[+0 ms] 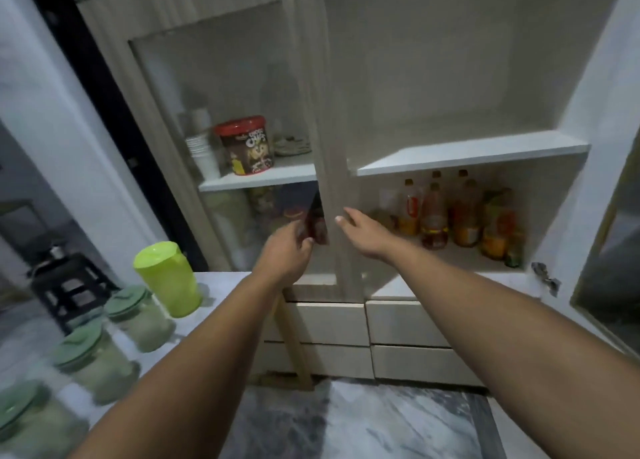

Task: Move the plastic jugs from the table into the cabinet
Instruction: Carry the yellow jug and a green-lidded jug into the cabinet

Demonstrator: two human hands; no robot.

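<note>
Both our hands are reaching at the cabinet [450,154]: our left hand [287,251] is curling loosely at the edge of the glass door [221,112], our right hand [363,228] is spreading open beside the centre post, neither holding anything. We are judging the task barely begun: the lime jug [168,278] and three green-lidded jugs [93,354] are all sitting on the surface [214,285] at left, none shelved.
</note>
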